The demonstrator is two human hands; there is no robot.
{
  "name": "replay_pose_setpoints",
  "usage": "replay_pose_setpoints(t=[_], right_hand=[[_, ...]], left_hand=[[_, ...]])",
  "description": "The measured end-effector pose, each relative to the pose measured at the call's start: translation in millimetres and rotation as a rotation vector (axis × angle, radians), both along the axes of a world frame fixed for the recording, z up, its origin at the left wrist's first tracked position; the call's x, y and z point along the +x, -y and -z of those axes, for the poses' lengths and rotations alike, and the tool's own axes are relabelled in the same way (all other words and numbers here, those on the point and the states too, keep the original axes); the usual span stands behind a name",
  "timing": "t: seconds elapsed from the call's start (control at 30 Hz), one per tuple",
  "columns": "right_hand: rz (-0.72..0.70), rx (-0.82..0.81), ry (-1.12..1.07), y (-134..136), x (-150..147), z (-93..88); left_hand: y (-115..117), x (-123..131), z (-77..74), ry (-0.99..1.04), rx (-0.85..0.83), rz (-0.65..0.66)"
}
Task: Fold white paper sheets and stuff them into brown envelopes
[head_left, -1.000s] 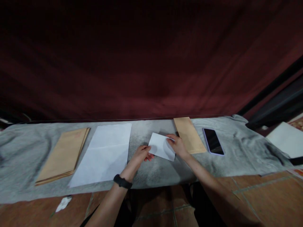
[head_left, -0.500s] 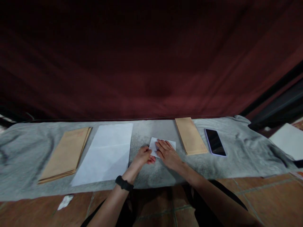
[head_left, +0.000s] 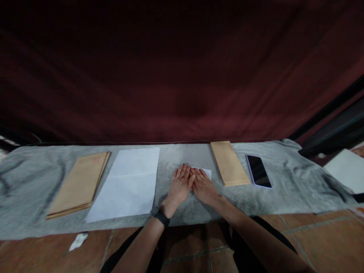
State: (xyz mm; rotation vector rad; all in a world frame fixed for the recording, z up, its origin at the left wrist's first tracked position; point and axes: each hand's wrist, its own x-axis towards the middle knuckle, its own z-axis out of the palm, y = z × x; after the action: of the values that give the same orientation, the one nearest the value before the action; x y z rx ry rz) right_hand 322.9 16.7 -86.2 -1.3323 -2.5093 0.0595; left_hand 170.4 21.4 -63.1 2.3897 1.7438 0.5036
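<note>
A small folded sheet of white paper lies on the grey cloth, mostly covered by my hands. My left hand rests flat on its left part, fingers stretched away from me, with a dark band on the wrist. Beside it, my right hand lies flat on the paper too, and the two hands touch at the thumbs and forefingers. Only the paper's right and upper edges show. Neither hand grips anything.
Left of my hands lie white paper sheets and a stack of brown envelopes. To the right are a brown envelope and a phone. A dark red curtain hangs behind the grey cloth.
My left hand has left the paper's left edge, moved right and flattened on top of it, next to the right hand. My right hand has barely moved.
</note>
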Motion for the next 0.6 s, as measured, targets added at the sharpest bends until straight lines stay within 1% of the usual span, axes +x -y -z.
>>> replay_pose_setpoints(t=[0.07,0.17,0.3,0.47,0.6], right_hand=[[0.006,0.018,0.017,1,1,2.6],[0.037,0.026,0.014,2,3,5.5],[0.093,0.035,-0.004,3,11,7.6],[0.139,0.061,-0.013,5,21,9.0],[0.149,0.044,-0.014,1,29,2.8]], left_hand=[[2,1,6.9,-0.057,-0.026,0.002],[5,0,12.1,-0.112,-0.019,-0.015],[5,-2,14.1,-0.170,0.001,-0.037],[5,-9,15.8,-0.238,-0.018,-0.088],[5,-14,14.1,-0.253,-0.005,-0.120]])
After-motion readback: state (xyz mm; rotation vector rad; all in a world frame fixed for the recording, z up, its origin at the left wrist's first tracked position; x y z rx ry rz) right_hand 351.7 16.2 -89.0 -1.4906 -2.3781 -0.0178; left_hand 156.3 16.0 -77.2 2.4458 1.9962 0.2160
